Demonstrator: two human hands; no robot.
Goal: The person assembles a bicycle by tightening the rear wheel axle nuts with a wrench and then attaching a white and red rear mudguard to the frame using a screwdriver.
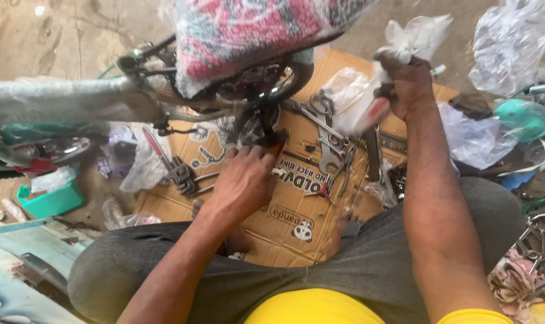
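knees frame cardboard; left hand pinches bike part, right hand grips plastic wrap.

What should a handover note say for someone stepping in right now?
Left hand: fingers closed at the bike's black pedal crank, over the cardboard.
Right hand: raised, gripping a plastic bag and a red-tipped piece; what the piece is cannot be told.
Tools: pliers left of the hand, wrenches right of it.
Done: wrapped bike frame lies over the cardboard.
Left: crank part is not visibly finished.
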